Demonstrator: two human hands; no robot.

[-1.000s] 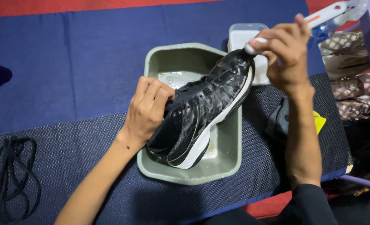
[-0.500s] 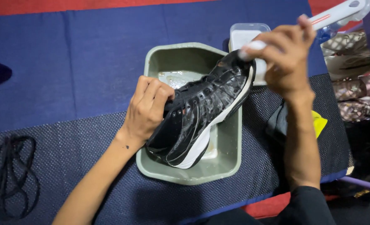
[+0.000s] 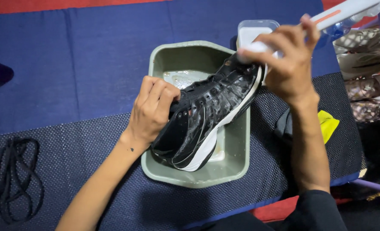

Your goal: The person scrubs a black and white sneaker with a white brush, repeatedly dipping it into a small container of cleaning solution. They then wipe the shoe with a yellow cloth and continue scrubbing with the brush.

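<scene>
Blue mat point(image 3: 91, 51): black shoe point(image 3: 207, 115) over green basin point(image 3: 237, 167), left hand point(image 3: 151, 109) gripping it, right hand point(image 3: 286, 60) clamped on brush point(image 3: 339, 10)

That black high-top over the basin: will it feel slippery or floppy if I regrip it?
The black shoe glistens with droplets, so its surface is probably slick. The left hand holds it at the unlaced collar, which likely flexes, while the white sole looks stiffer. Tilted over the grey basin, it would probably drop toe-first if released.

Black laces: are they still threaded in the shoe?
No, the black laces lie loose on the mat, far left of the shoe.
</scene>
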